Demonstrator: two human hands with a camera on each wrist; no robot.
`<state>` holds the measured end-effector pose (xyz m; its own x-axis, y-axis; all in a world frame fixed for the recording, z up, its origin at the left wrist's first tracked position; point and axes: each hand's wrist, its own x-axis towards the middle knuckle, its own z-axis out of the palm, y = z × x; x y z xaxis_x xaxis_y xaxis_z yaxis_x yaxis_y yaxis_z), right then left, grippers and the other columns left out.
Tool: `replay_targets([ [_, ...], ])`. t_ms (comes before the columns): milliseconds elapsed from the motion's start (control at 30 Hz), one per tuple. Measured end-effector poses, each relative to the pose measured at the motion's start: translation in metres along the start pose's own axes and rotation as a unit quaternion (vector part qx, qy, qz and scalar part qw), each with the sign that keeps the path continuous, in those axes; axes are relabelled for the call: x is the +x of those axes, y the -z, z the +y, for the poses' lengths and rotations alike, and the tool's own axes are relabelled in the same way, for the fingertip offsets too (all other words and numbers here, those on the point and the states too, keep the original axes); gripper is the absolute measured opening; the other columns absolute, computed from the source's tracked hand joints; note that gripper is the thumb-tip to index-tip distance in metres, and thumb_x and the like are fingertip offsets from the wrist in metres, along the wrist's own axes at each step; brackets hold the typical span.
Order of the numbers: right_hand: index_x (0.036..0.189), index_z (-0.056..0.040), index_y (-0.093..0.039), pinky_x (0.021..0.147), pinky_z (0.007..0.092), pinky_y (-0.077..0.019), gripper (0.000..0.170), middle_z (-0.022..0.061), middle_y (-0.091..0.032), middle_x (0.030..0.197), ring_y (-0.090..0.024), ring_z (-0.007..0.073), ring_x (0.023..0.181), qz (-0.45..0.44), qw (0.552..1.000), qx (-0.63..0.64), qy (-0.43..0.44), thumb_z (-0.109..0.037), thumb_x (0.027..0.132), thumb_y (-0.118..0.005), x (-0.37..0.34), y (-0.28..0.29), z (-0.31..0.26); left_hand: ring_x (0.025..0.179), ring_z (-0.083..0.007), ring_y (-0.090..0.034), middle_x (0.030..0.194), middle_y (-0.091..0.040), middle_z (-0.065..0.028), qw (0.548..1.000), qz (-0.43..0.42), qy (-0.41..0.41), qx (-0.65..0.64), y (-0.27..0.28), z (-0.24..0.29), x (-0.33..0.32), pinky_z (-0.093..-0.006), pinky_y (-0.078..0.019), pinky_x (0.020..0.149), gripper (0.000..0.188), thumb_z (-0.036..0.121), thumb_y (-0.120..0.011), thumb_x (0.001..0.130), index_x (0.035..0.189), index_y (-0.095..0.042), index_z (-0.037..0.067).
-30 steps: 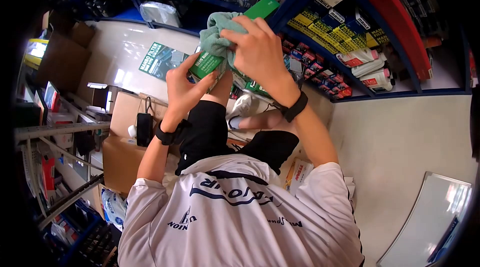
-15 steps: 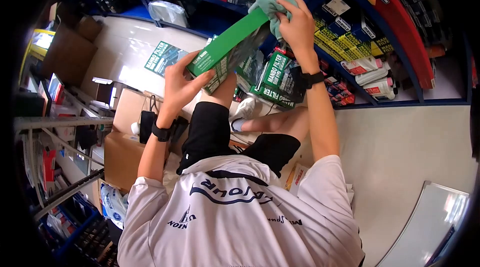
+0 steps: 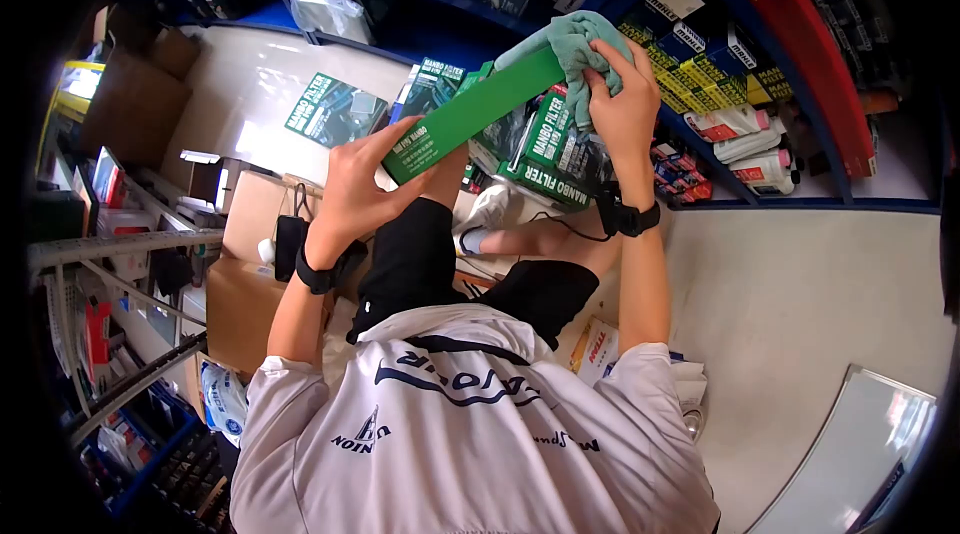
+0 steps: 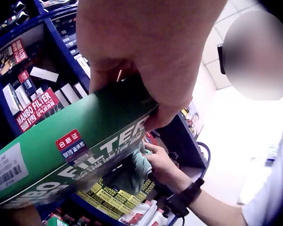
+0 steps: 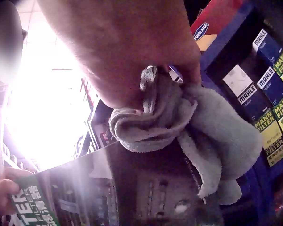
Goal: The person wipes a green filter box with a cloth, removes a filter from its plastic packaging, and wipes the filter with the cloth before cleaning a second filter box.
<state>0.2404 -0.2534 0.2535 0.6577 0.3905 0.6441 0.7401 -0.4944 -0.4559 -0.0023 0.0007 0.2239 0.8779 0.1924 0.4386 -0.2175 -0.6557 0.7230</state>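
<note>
A long green MANBO FILTER box point(image 3: 478, 112) is held up slantwise in front of the person's knees. My left hand point(image 3: 362, 184) grips its near left end, thumb on one side and fingers on the other. In the left wrist view, the box point(image 4: 42, 148) shows a barcode label and a red-and-blue sticker. My right hand point(image 3: 625, 104) holds a bunched grey-green cloth point(image 3: 575, 44) at the far right end of the box. From the right wrist, the cloth point(image 5: 148, 125) overlaps the dark printed face of the box point(image 5: 87, 181).
More MANBO FILTER boxes point(image 3: 550, 159) are stacked beyond the knees, and another box point(image 3: 333, 112) lies on the floor to the left. Blue shelving point(image 3: 850, 192) with yellow filter boxes point(image 3: 690, 84) and white bottles point(image 3: 765, 172) stands at the right. A cardboard carton point(image 3: 245, 309) sits by the left arm.
The right hand with the cloth moved from near the left hand to the box's far right end. The box has turned so its narrow plain green side faces up.
</note>
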Motion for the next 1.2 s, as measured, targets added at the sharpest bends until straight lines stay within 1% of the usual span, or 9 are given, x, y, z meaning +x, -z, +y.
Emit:
replay_targets([
  [367,0.125,-0.0096,-0.070,0.098,0.0462,-0.0560,0.034,0.0151,-0.068,0.132,-0.068,0.0411,0.118,-0.012,0.999,-0.043,0.005,-0.004,0.093,-0.081,-0.025,0.010,0.040,0.094,-0.0295,-0.083,0.107,-0.083,-0.0189,0.998,-0.032,-0.048,-0.019,-0.016,0.005,-0.019,-0.0350,-0.0631,0.084,0.068,0.015,-0.091,0.075,0.139,-0.075,0.002],
  [467,0.130,-0.0110,-0.065,0.099,0.0442,-0.0552,0.038,0.0143,-0.071,0.129,-0.070,0.0369,0.116,-0.064,0.997,0.006,-0.044,-0.004,0.095,-0.079,-0.024,0.015,0.049,0.091,-0.0282,-0.083,0.105,-0.083,-0.0179,0.998,-0.018,-0.054,-0.016,-0.014,0.007,-0.022,-0.0346,-0.0633,0.082,0.069,0.016,-0.092,0.073,0.139,-0.075,0.003],
  [533,0.131,-0.0103,-0.063,0.101,0.0409,-0.0534,0.039,0.0121,-0.073,0.123,-0.071,0.0296,0.113,-0.118,0.976,0.148,-0.110,-0.002,0.096,-0.077,-0.021,0.022,0.051,0.092,-0.0278,-0.083,0.107,-0.083,-0.0178,0.999,-0.018,-0.038,-0.018,-0.012,0.006,-0.024,-0.0348,-0.0634,0.083,0.070,0.016,-0.092,0.073,0.139,-0.075,0.003],
  [733,0.128,-0.0062,-0.063,0.102,0.0346,-0.0505,0.036,0.0076,-0.071,0.118,-0.066,0.0201,0.110,-0.149,0.971,0.173,-0.076,0.004,0.095,-0.072,-0.020,0.027,0.061,0.112,-0.0327,-0.080,0.129,-0.079,-0.0197,0.996,-0.032,-0.067,-0.041,-0.008,-0.004,-0.030,-0.0388,-0.0624,0.095,0.069,0.026,-0.091,0.077,0.140,-0.074,0.001],
  [833,0.128,-0.0040,-0.063,0.102,0.0321,-0.0495,0.036,0.0053,-0.069,0.118,-0.064,0.0170,0.111,-0.154,0.970,0.181,-0.060,0.006,0.094,-0.071,-0.023,0.026,0.068,0.133,-0.0401,-0.070,0.147,-0.070,-0.0241,0.984,-0.125,-0.084,-0.098,-0.001,-0.014,-0.022,-0.0484,-0.0542,0.112,0.075,0.048,-0.080,0.089,0.145,-0.070,-0.001],
  [933,0.126,-0.0032,-0.064,0.102,0.0319,-0.0497,0.035,0.0049,-0.070,0.116,-0.065,0.0164,0.110,-0.160,0.965,0.197,-0.066,0.007,0.093,-0.071,-0.025,0.026,0.069,0.158,-0.0455,-0.042,0.173,-0.042,-0.0265,0.949,-0.278,0.034,-0.147,-0.002,-0.005,-0.006,-0.0557,-0.0332,0.129,0.101,0.075,-0.056,0.097,0.164,-0.050,0.000],
  [1033,0.125,-0.0031,-0.064,0.101,0.0317,-0.0498,0.034,0.0046,-0.070,0.115,-0.065,0.0162,0.109,-0.155,0.966,0.193,-0.071,0.008,0.093,-0.071,-0.028,0.026,0.068,0.163,-0.0402,-0.036,0.178,-0.033,-0.0245,0.935,-0.293,0.000,-0.199,-0.022,-0.028,0.002,-0.0492,-0.0291,0.132,0.089,0.058,-0.065,0.104,0.171,-0.040,0.005],
  [1067,0.124,-0.0032,-0.064,0.101,0.0316,-0.0499,0.034,0.0046,-0.070,0.114,-0.065,0.0163,0.108,-0.145,0.969,0.189,-0.065,0.008,0.093,-0.071,-0.030,0.026,0.067,0.168,-0.0371,-0.024,0.182,-0.024,-0.0236,0.922,-0.322,0.003,-0.215,-0.026,-0.034,0.007,-0.0467,-0.0205,0.135,0.089,0.061,-0.056,0.109,0.174,-0.031,0.006],
  [1200,0.124,-0.0033,-0.064,0.101,0.0314,-0.0498,0.034,0.0045,-0.070,0.114,-0.065,0.0166,0.108,-0.147,0.966,0.199,-0.079,0.008,0.093,-0.071,-0.034,0.028,0.065,0.169,-0.0356,-0.022,0.181,-0.024,-0.0236,0.925,-0.321,0.007,-0.204,-0.044,-0.040,0.019,-0.0458,-0.0208,0.135,0.083,0.064,-0.043,0.114,0.174,-0.032,0.007],
])
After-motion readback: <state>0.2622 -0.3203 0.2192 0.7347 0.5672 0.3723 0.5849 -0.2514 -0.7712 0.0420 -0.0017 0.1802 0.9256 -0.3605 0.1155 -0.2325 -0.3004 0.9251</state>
